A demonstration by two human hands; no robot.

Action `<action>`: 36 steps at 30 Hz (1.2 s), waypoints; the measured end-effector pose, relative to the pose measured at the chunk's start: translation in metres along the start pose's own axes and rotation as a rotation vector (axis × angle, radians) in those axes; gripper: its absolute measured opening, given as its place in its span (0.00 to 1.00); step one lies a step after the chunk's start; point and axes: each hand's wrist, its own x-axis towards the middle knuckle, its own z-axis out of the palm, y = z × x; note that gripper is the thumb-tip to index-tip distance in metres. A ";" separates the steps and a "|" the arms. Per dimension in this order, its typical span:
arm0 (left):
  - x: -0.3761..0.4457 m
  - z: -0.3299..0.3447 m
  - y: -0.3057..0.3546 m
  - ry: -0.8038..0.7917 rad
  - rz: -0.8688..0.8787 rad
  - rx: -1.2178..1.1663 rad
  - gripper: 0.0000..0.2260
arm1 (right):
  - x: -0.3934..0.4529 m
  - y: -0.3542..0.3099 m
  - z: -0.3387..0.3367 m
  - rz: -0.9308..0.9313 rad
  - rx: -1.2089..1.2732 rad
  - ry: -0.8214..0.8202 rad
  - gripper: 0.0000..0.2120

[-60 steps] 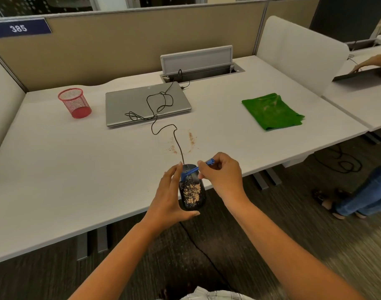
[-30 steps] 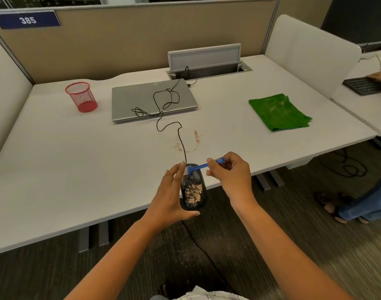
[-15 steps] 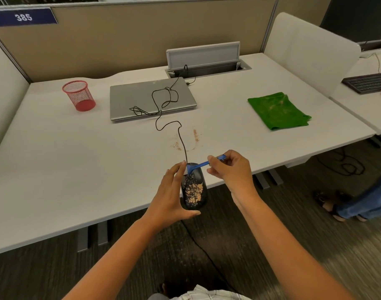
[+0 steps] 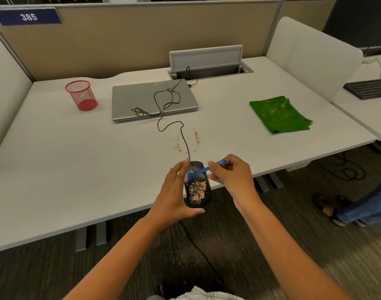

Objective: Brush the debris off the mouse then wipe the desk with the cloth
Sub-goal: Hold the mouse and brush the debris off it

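black mouse [image 4: 197, 191] speckled with tan debris [image 4: 197, 190]

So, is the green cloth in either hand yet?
No, the green cloth lies on the desk, apart from both hands.

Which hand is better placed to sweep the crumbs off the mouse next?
Right hand: it pinches the blue brush, bristles at the mouse top above the crumbs. Left hand is busy cradling the mouse.
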 end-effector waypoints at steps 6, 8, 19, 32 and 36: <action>0.002 0.002 0.000 -0.007 0.008 -0.005 0.56 | -0.003 -0.006 -0.002 -0.026 0.012 0.020 0.09; 0.002 0.002 0.000 -0.005 -0.001 -0.011 0.55 | 0.001 -0.010 -0.005 -0.060 0.006 0.074 0.09; 0.000 0.005 0.003 0.000 -0.011 -0.035 0.55 | -0.002 -0.001 -0.009 -0.018 0.068 0.055 0.09; -0.003 0.004 0.006 0.012 0.001 -0.030 0.55 | 0.009 0.000 -0.026 0.073 0.311 0.117 0.07; -0.004 0.005 0.008 -0.002 -0.001 -0.031 0.55 | 0.015 -0.011 -0.019 -0.053 0.122 0.107 0.09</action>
